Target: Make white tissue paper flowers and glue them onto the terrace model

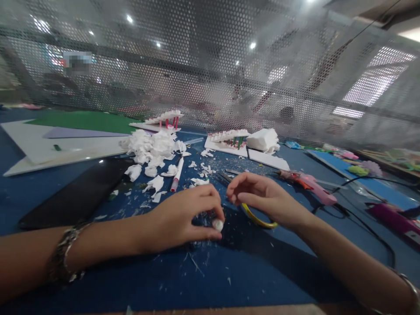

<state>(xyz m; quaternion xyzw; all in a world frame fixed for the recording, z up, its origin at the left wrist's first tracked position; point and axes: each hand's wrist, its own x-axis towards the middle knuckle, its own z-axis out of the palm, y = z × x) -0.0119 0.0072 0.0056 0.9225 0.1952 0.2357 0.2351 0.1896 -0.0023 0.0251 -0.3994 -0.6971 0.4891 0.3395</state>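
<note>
My left hand (187, 214) is closed in a pinch on a small white ball (218, 225), held between thumb and fingertips just above the blue table. My right hand (262, 194) hovers to the right, its fingers loosely curled with the thumb apart and nothing visible in them. Under and behind that hand lie scissors with a yellow handle (257, 218); their blades point away to the left and are partly hidden. Beyond my left hand rests a white marker (177, 174) with a red end, among torn white scraps (154, 183).
A black phone-like slab (78, 190) lies left, near white and green sheets (82, 120). Behind are a heap of crumpled white pieces (152, 144) and two small stair models (228, 139). Right are a pink glue gun (316, 188), cords and a purple tool (393, 218). A perforated screen (197, 57) stands behind.
</note>
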